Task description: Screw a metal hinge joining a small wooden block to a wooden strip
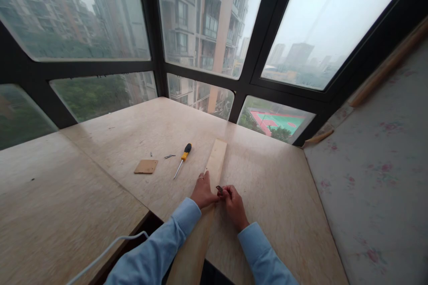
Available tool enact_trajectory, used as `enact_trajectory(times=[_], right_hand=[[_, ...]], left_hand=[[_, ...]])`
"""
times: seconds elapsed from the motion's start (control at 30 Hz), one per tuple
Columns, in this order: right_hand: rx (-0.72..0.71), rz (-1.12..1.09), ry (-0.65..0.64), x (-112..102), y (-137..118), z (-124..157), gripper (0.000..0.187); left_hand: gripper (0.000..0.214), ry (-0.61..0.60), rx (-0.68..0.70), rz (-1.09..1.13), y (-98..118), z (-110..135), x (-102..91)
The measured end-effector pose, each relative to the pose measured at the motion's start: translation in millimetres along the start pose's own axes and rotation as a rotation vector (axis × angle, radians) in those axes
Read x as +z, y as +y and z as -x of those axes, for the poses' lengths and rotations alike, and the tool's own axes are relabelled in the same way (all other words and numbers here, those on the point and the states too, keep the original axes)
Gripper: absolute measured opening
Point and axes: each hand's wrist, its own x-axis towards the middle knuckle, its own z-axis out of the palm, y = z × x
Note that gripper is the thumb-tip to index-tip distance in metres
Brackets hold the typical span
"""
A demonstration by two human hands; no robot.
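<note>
A long pale wooden board [216, 153] runs from the bottom of the view toward the windows, lying on the marbled tabletop. My left hand [203, 192], with a ring on one finger, grips the board across its middle, its thumb reaching to the right edge. At that edge, my right hand [234, 207] pinches a small dark metal piece [219, 189] between thumb and fingers; its exact kind is too small to make out. The metal piece is close to my left thumb. A small dark hole shows in the board just past my left fingertips.
Left of the board lie a yellow-and-black screwdriver [183, 159], several screws [170, 156] and a small brown square plate [146, 166]. A white cable [110, 246] crosses a dark gap at lower left. Windows border the far side; a flowered wall [371, 178] stands right.
</note>
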Motion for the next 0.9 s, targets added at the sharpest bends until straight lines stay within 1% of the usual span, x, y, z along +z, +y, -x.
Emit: enact_trajectory(times=[0.1, 0.17, 0.3, 0.47, 0.63, 0.9], right_hand=[[0.006, -0.008, 0.015, 0.2, 2.7, 0.0, 0.039], [0.012, -0.011, 0.031, 0.6, 3.8, -0.3, 0.039], [0.027, -0.033, 0.070, 3.7, 4.7, -0.6, 0.040], [0.036, -0.067, 0.105, 5.3, 3.9, -0.5, 0.043], [0.046, -0.126, 0.131, 3.0, 0.3, 0.1, 0.045], [0.062, -0.219, 0.171, 0.7, 1.5, -1.0, 0.049]], left_hand=[[0.110, -0.086, -0.039, -0.156, 8.0, 3.9, 1.3], [0.106, -0.100, -0.045, -0.229, 13.0, 5.8, 0.8], [0.092, -0.071, -0.022, -0.279, 14.7, 7.5, 1.9], [0.099, -0.018, 0.030, -0.215, 6.6, 3.5, -0.1], [0.102, -0.026, 0.056, -0.205, -3.5, -10.9, -9.1], [0.096, 0.014, 0.107, -0.198, -27.8, -48.4, -24.5]])
